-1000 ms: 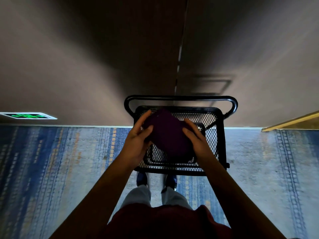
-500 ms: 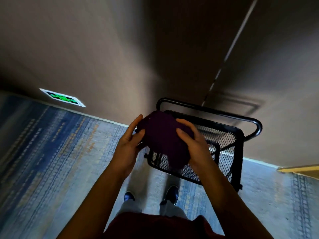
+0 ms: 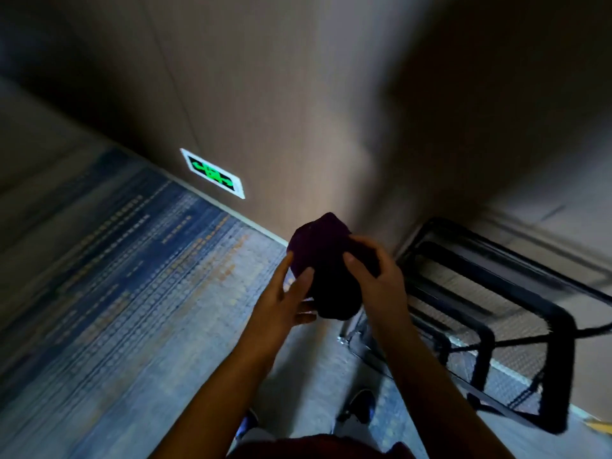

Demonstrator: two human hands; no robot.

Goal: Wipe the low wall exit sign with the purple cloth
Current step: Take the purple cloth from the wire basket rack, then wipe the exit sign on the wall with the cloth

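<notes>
Two hands, left hand (image 3: 281,303), right hand (image 3: 377,276), purple cloth (image 3: 326,266) bunched between

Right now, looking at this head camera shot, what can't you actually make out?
- Exit sign: its green figures are too small and blurred to read.
- Purple cloth: its near side is covered by the right hand and left hand; dim light hides its folds.
- Black mesh cart: motion-blurred, cut off by the right edge; its contents cannot be told.
</notes>
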